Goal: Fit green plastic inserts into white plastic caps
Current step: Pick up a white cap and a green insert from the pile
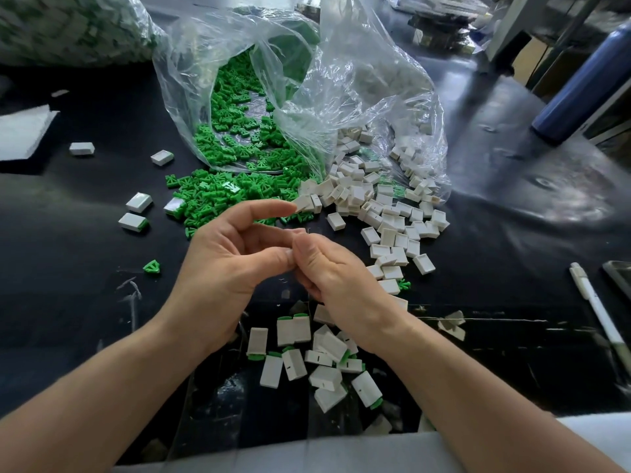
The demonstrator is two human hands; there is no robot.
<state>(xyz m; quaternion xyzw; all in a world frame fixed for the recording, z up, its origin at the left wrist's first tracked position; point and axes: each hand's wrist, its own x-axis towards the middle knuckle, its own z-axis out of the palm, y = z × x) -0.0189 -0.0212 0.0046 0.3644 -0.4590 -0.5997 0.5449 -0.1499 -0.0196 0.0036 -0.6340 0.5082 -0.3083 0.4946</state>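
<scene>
Head view, tabletop: black and scuffed; it carries all the stock.
Clear bags: two lie with their mouths open toward the person.
White caps: a loose heap spills from the right bag, beyond the right hand.
Green inserts: a heap spills from the left bag, touching the caps.
Fitted caps: piled at the near edge, below both wrists.
Left hand: fingers loosely curved, thumb meeting the right fingertips.
Right hand: back to the camera, fingers curled inward.
Grip: cannot tell whether either hand holds a part.
Risk: an insert pressed in askew is likely to jam. A small part may slip and fall among the fitted caps.
Hidden: the right fingers cover the point where the hands meet. The bags' far contents are blurred.
</scene>
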